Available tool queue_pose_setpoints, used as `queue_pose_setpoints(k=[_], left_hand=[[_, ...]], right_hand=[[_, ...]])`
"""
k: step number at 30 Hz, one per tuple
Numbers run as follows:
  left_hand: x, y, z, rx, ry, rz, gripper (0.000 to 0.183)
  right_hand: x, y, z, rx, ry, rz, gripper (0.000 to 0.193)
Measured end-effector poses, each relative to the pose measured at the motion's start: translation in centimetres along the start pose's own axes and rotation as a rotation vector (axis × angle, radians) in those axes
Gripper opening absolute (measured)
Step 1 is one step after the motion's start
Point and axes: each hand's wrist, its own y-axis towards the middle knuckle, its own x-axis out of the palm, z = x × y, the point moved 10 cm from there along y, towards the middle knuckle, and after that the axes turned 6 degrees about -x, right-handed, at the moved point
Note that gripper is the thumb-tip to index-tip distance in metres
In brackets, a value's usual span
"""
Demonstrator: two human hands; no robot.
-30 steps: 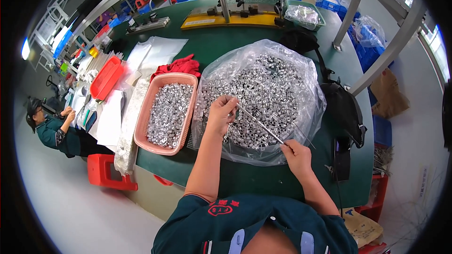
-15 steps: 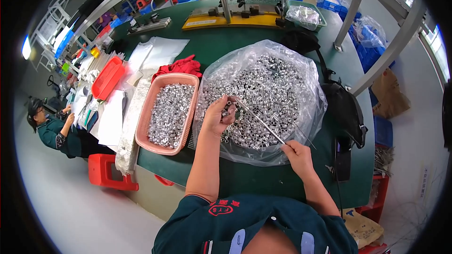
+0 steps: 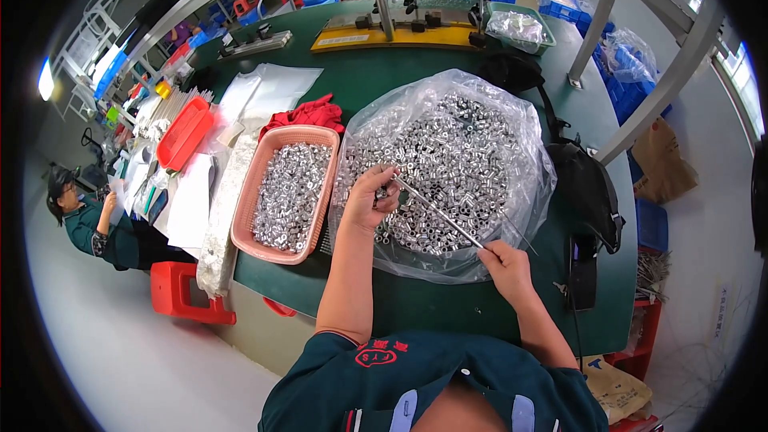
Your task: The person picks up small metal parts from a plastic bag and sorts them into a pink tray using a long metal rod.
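Observation:
My right hand (image 3: 510,270) pinches the near end of a thin metal rod (image 3: 440,214), with part of the rod sticking out past the fingers. The rod slants up and left to the fingertips of my left hand (image 3: 370,198). Those fingers are curled around a few small metal sleeves and meet the rod's far end. Whether sleeves sit on the rod is too fine to tell. Both hands are over a clear plastic bag (image 3: 534,224), spread open and heaped with short shiny metal sleeves (image 3: 456,152).
Left of the bag stands a pink basket (image 3: 238,220) of small metal parts, with a red cloth (image 3: 308,114) behind it. A black bag (image 3: 588,188) lies to the right. A yellow-based fixture (image 3: 344,38) stands at the back. A co-worker (image 3: 100,220) sits at far left.
The rod's far end has dipped slightly and shifted left at my left fingertips. My right hand has barely moved. The co-worker's hands have shifted.

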Motion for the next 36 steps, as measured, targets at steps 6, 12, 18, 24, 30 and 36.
queue_pose_setpoints(k=[6,12,18,24,30,36], left_hand=[[0.4,0.1,-0.2,0.013,0.020,-0.029,0.008],[0.3,-0.1,0.4,0.036,0.133,0.000,0.018],[0.0,-0.2,1.4,0.176,0.263,0.121,0.019],[-0.6,-0.4,1.3,0.119,0.356,0.180,0.021],[1.1,0.1,-1.5,-0.041,0.411,0.139,0.021],[3.6,0.7,-4.2,-0.148,0.347,0.006,0.021]], right_hand=[[-0.5,0.0,-0.8,0.031,-0.119,-0.029,0.013],[-2.5,-0.1,-4.9,-0.325,-0.331,0.192,0.013],[1.4,-0.3,1.4,0.107,0.074,-0.158,0.017],[-1.0,-0.3,-3.4,-0.198,-0.284,0.078,0.018],[1.8,-0.5,0.7,0.044,0.002,-0.060,0.016],[2.8,-0.4,2.3,0.223,0.265,-0.144,0.018]])
